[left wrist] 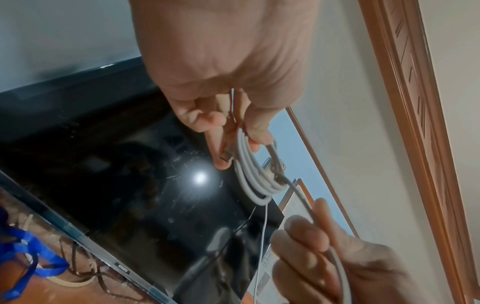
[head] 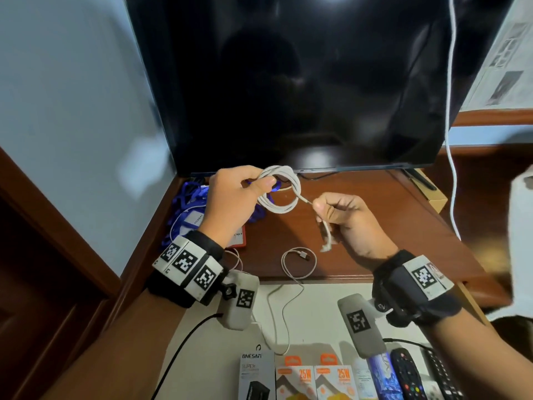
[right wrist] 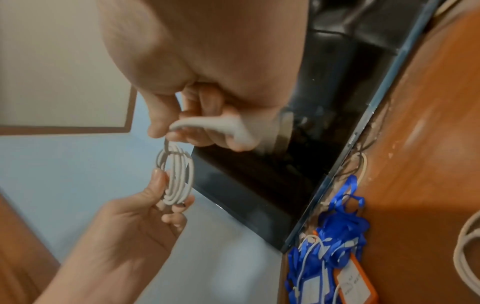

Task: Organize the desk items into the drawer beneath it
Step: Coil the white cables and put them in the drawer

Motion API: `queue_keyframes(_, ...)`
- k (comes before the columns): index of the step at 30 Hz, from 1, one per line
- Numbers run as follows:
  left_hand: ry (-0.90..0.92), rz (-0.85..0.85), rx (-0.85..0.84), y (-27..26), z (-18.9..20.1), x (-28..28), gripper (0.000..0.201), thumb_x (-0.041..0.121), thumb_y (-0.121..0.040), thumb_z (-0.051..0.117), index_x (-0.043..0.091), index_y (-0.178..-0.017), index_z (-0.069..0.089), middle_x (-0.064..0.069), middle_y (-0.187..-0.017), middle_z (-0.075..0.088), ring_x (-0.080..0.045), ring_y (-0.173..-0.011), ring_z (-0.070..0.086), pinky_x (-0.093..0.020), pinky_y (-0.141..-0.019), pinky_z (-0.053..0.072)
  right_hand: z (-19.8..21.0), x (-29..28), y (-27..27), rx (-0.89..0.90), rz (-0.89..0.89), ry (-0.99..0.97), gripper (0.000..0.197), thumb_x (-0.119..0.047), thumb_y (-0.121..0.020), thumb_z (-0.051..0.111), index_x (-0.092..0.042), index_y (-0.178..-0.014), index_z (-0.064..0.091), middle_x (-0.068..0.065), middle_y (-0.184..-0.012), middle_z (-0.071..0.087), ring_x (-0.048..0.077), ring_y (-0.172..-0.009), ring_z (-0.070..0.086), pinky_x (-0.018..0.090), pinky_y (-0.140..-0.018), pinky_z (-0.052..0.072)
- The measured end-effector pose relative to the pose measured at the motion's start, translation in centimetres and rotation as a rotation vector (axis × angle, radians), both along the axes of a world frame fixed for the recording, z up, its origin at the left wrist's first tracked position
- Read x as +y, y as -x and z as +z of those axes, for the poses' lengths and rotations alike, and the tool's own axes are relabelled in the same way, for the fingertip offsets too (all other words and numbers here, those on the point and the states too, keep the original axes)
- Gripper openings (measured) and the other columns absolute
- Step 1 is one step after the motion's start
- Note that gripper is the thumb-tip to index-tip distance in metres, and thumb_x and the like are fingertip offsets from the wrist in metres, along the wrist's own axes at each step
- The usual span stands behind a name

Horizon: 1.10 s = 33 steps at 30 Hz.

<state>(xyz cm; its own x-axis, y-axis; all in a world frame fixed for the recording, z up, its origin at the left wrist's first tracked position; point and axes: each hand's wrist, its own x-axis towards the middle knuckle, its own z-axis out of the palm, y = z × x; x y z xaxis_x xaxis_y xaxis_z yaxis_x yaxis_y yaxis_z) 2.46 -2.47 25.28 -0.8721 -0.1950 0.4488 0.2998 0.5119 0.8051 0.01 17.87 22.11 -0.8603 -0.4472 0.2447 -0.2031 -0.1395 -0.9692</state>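
A white cable [head: 284,192] is wound into a small coil above the wooden desk [head: 360,226], in front of the black screen. My left hand [head: 239,194] grips the coil's left side, thumb and fingers pinching the loops [left wrist: 249,174]. My right hand [head: 340,212] pinches the cable's loose tail [right wrist: 215,125] just right of the coil; the tail's end hangs below the fist. In the right wrist view the coil [right wrist: 179,176] sits between both hands.
A black screen [head: 288,82] stands at the back. Blue lanyards with badges [head: 190,209] lie at the desk's left. A thin pink cable [head: 298,262] trails off the front edge into the open drawer [head: 317,313], which holds boxed chargers [head: 314,379] and remotes [head: 409,373].
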Motion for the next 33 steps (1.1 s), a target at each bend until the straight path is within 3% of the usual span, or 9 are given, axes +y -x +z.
queue_keyframes(5, -0.134, -0.004, -0.069, -0.6, -0.5, 1.2, 0.017, 0.021, -0.090, 0.065, 0.009, -0.083, 0.075, -0.005, -0.076, 0.073, -0.019, -0.074, 0.068, -0.038, -0.073, 0.055, -0.8, 0.0, 0.1, 0.044, -0.092, -0.057, 0.025, -0.009, -0.091, 0.057, 0.003, -0.069, 0.052, 0.001, -0.049, 0.048, 0.015, -0.039, 0.035, 0.024, -0.043, 0.028)
queue_keyframes(8, -0.282, -0.009, -0.129, -0.9, -0.7, 2.4, 0.016, 0.016, -0.091, 0.063, 0.008, -0.083, 0.074, -0.003, -0.072, 0.070, -0.007, -0.061, 0.061, -0.024, -0.062, 0.047, -1.2, -0.5, -0.1, -0.039, -0.027, 0.033, 0.023, -0.014, -0.089, 0.056, 0.004, -0.074, 0.056, 0.007, -0.063, 0.062, 0.017, -0.039, 0.040, 0.028, -0.046, 0.032)
queue_keyframes(12, -0.410, -0.015, -0.192, -1.3, -1.0, 3.4, 0.021, 0.016, -0.093, 0.060, 0.007, -0.078, 0.071, -0.001, -0.063, 0.061, -0.004, -0.051, 0.052, -0.017, -0.050, 0.039, -1.1, -0.9, -0.2, -0.192, -0.017, 0.189, 0.013, -0.009, -0.086, 0.055, -0.004, -0.075, 0.060, 0.020, -0.073, 0.064, 0.022, -0.047, 0.051, 0.026, -0.044, 0.039)
queue_keyframes(15, -0.473, 0.019, -0.226, -1.4, -1.5, 3.9, 0.020, 0.020, -0.093, 0.061, 0.018, -0.074, 0.070, 0.004, -0.065, 0.066, -0.009, -0.060, 0.056, -0.018, -0.052, 0.041, -0.8, -1.0, -0.1, -0.202, -0.013, 0.242, 0.009, -0.007, -0.087, 0.055, -0.002, -0.080, 0.058, 0.015, -0.068, 0.063, 0.021, -0.051, 0.054, 0.025, -0.043, 0.042)
queue_keyframes(19, -0.587, -0.002, -0.283, -1.5, -2.2, 4.3, 0.016, 0.024, -0.093, 0.061, 0.017, -0.081, 0.070, -0.003, -0.072, 0.069, -0.010, -0.059, 0.055, -0.014, -0.047, 0.038, -0.5, -1.2, -0.1, -0.175, -0.053, 0.232, 0.016, -0.013, -0.082, 0.062, 0.002, -0.087, 0.058, 0.011, -0.064, 0.061, 0.020, -0.051, 0.052, 0.026, -0.042, 0.041)
queue_keyframes(22, -0.662, -0.020, -0.320, -1.4, -2.6, 4.3, 0.016, 0.022, -0.093, 0.061, 0.016, -0.082, 0.070, -0.003, -0.074, 0.069, -0.017, -0.069, 0.059, -0.018, -0.051, 0.039, -0.7, -1.1, -0.1, -0.178, -0.066, 0.212, 0.029, -0.014, -0.081, 0.064, 0.008, -0.097, 0.060, 0.016, -0.070, 0.060, 0.020, -0.054, 0.053, 0.025, -0.043, 0.042)
queue_keyframes(24, -0.666, -0.036, -0.347, -1.5, -2.9, 4.4, 0.017, 0.021, -0.094, 0.061, 0.015, -0.080, 0.070, -0.003, -0.076, 0.069, -0.018, -0.074, 0.062, -0.020, -0.054, 0.039, -0.9, -1.2, -0.1, -0.164, -0.064, 0.182, 0.027, -0.013, -0.081, 0.065, 0.010, -0.096, 0.063, 0.018, -0.074, 0.062, 0.021, -0.056, 0.054, 0.025, -0.043, 0.042)
queue_keyframes(29, -0.616, -0.035, -0.326, -1.3, -3.0, 4.8, 0.017, 0.021, -0.095, 0.059, 0.019, -0.082, 0.070, 0.011, -0.065, 0.066, 0.000, -0.061, 0.057, -0.014, -0.058, 0.041, -1.3, -1.4, -0.2, -0.147, -0.055, 0.165, 0.017, -0.007, -0.082, 0.064, 0.004, -0.093, 0.069, 0.017, -0.081, 0.066, 0.022, -0.058, 0.054, 0.026, -0.046, 0.043)
queue_keyframes(33, -0.679, -0.064, -0.347, -1.0, -3.3, 5.1, 0.020, 0.022, -0.098, 0.054, 0.019, -0.084, 0.067, 0.007, -0.079, 0.069, -0.003, -0.079, 0.064, -0.017, -0.074, 0.047, -1.3, -1.7, -0.4, -0.174, -0.023, 0.212, 0.019, -0.003, -0.085, 0.060, 0.008, -0.099, 0.066, 0.013, -0.079, 0.064, 0.017, -0.058, 0.045, 0.025, -0.047, 0.034)
